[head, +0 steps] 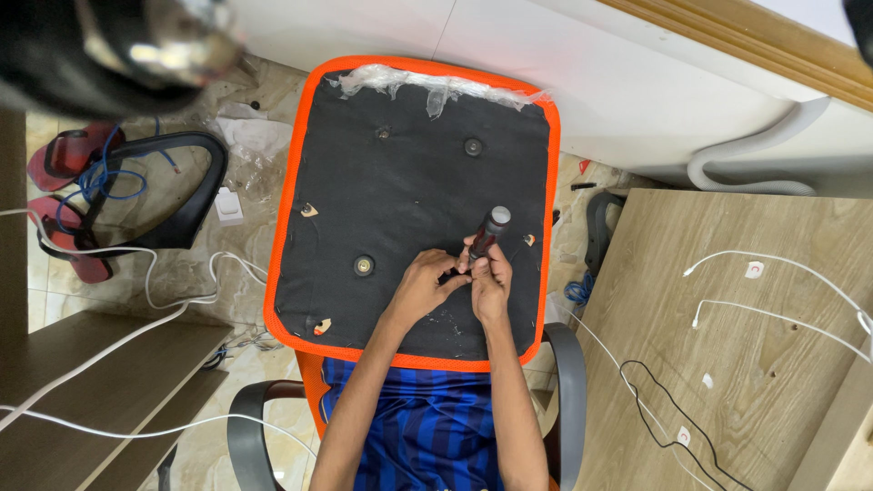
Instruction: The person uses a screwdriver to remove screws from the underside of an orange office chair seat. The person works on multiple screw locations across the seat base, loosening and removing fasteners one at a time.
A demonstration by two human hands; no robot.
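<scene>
An upturned chair seat (400,182), black underneath with an orange rim, lies in front of me on a chair. My right hand (489,282) grips a dark screwdriver (488,232) held upright against the seat's right side. My left hand (426,284) touches the screwdriver's lower end, fingertips pinched at the tip. Round metal bolt points (364,265) show on the black underside, one just left of my left hand.
A wooden tabletop (746,345) with white and black cables lies at the right. Grey armrests (573,400) flank my lap. A black chair part (182,195), red sandals (68,155), white cables and plastic scraps litter the floor at the left. A white wall runs behind.
</scene>
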